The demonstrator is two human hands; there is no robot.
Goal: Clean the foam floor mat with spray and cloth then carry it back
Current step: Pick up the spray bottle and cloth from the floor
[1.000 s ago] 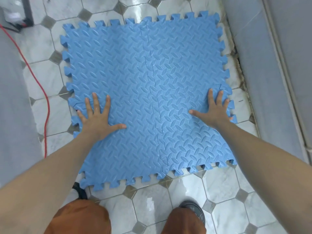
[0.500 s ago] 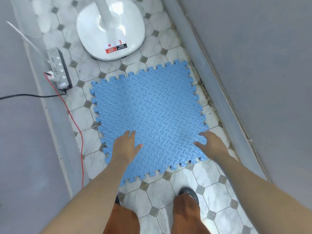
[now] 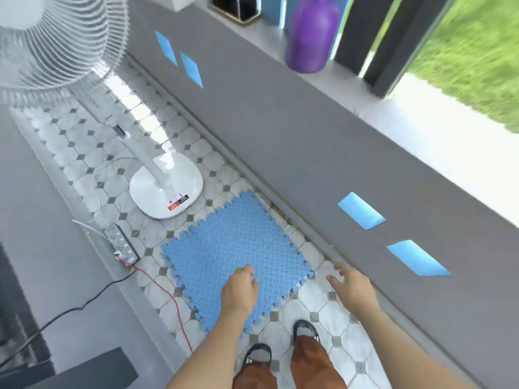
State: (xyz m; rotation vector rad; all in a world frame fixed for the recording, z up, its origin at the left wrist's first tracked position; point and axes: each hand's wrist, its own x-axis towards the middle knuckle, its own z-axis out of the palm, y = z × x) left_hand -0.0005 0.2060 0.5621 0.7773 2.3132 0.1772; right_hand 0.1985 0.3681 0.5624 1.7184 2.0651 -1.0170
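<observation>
The blue foam floor mat lies flat on the tiled floor beside the low grey wall, its toothed edges showing all round. My left hand hovers above the mat's near part, fingers loosely curled, holding nothing. Off the mat's right corner, my right hand hangs over the tiles with its fingers spread and empty. Neither hand touches the mat. No spray bottle or cloth is in view.
A white standing fan stands just beyond the mat. A power strip with a red cord and a black cable lies to the left. A purple bottle sits on the wall's ledge. My feet stand on the tiles.
Both hands lifted off the mat, which stays flat. The view rose and pulled back as I stood up, bringing the fan, the wall and the ledge into sight.
</observation>
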